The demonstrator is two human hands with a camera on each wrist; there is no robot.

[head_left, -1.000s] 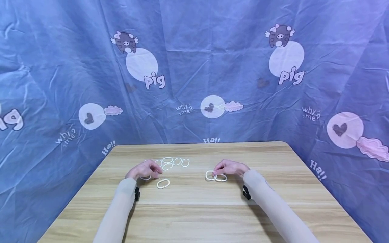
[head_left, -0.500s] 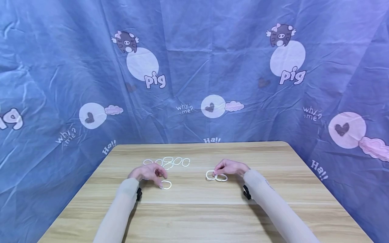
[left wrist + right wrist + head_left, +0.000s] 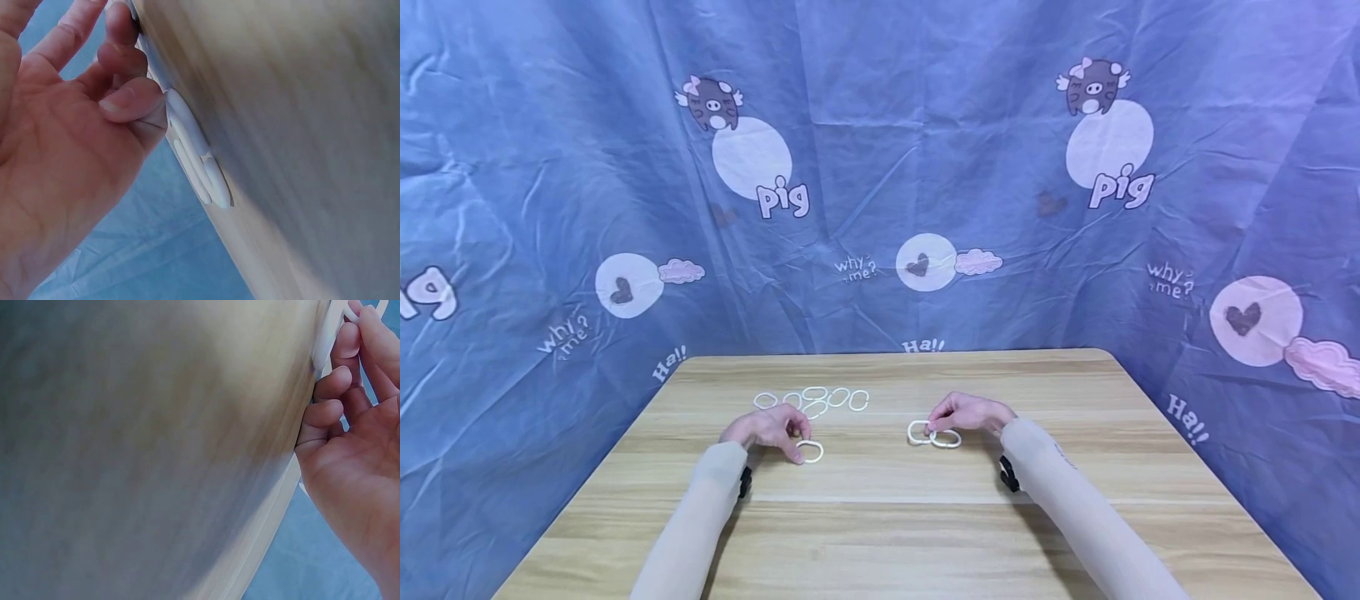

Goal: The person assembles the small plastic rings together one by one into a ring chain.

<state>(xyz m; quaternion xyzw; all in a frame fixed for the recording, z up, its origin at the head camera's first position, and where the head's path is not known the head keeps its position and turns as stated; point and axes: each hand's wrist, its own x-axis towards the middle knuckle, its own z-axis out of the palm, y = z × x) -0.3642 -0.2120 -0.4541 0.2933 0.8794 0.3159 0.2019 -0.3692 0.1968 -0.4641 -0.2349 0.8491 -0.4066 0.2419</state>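
Note:
My left hand (image 3: 775, 427) pinches the left end of a white oval ring (image 3: 822, 451) between thumb and fingers, low over the wooden table (image 3: 880, 542). To the right, my right hand (image 3: 967, 412) grips one white oval ring (image 3: 913, 432) by its right side. Another white ring (image 3: 956, 442) hooks through it and lies at its right. In the left wrist view, the outer fingers of my left hand (image 3: 69, 125) curl beside white rings (image 3: 187, 134) on the tabletop. The right wrist view shows my right hand (image 3: 359, 406) with a white ring (image 3: 326, 340) at its fingertips.
Behind my left hand lie several loose white oval rings (image 3: 815, 388), some touching or overlapping. A blue patterned curtain (image 3: 880, 167) hangs close behind the table's far edge and along both sides.
My left hand has moved right and toward me from the loose rings to the single near ring and now pinches it. My right hand stays with its two linked rings.

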